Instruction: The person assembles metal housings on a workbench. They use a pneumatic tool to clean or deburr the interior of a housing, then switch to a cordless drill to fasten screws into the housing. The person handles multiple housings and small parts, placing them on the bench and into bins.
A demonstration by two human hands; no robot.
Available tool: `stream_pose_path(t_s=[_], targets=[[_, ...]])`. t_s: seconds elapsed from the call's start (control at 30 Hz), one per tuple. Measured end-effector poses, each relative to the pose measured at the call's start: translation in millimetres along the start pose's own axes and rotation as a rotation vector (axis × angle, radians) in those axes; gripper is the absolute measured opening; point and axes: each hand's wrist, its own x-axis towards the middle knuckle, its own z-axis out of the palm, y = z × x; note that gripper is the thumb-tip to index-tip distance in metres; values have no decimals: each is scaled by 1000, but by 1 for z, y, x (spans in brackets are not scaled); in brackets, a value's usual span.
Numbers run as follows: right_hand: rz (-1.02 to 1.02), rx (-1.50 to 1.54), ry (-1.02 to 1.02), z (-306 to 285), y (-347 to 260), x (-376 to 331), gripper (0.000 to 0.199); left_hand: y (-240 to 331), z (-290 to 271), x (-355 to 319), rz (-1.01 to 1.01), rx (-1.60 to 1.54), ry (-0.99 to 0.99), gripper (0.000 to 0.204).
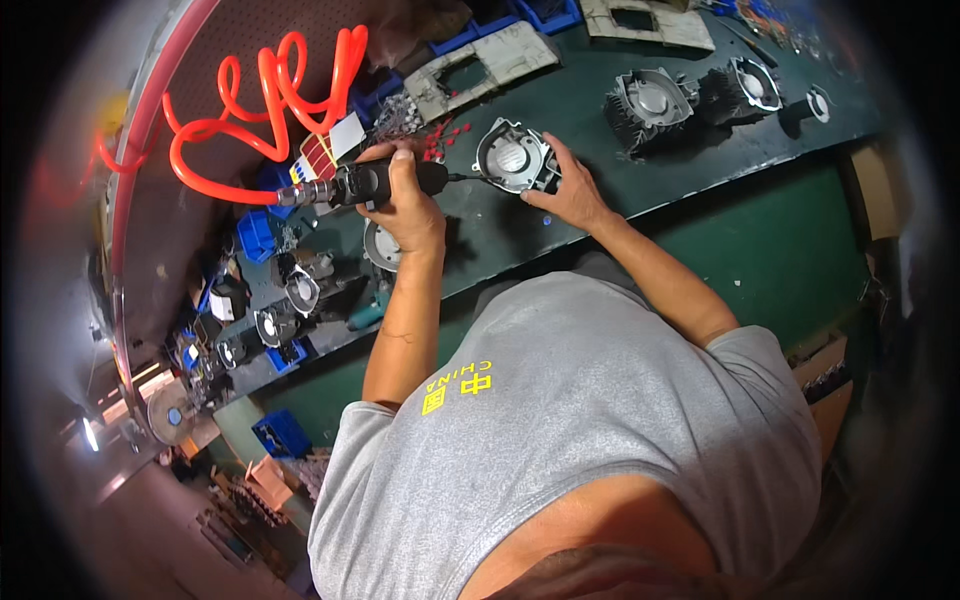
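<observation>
My left hand [413,214] is wrapped around a black air screwdriver [362,184], held level above the workbench. A coiled orange air hose [225,188] runs from its back end. The tool's thin bit reaches the near left side of a round silver metal housing [488,150]; whether its tip sits on a screw is too small to tell. On the housing's right side my right hand [580,192] grips the rim, thumb near and fingers on the far side. Another round metal housing [378,246] lies partly hidden behind my left wrist.
Several finned metal housings [650,100] stand on the dark green bench [690,165] to the right, and more [303,288] to the left. Small red parts [440,138], off-white plates with cutouts [510,58] and blue bins [256,236] lie along the far side.
</observation>
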Motion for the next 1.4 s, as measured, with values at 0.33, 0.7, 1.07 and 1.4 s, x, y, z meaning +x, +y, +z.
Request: stream_pose_path(t_s=[0.33, 0.7, 1.07, 1.4], targets=[[5, 20, -37, -10, 9, 6, 95, -12, 19, -12, 40, 75, 132, 16], [-11, -15, -22, -5, 11, 6, 94, -1, 28, -13, -15, 222, 99, 15], [35, 4, -40, -4, 11, 6, 97, 0, 27, -20, 33, 249, 23, 23], [47, -16, -57, -5, 12, 7, 97, -5, 22, -24, 66, 262, -23, 24]])
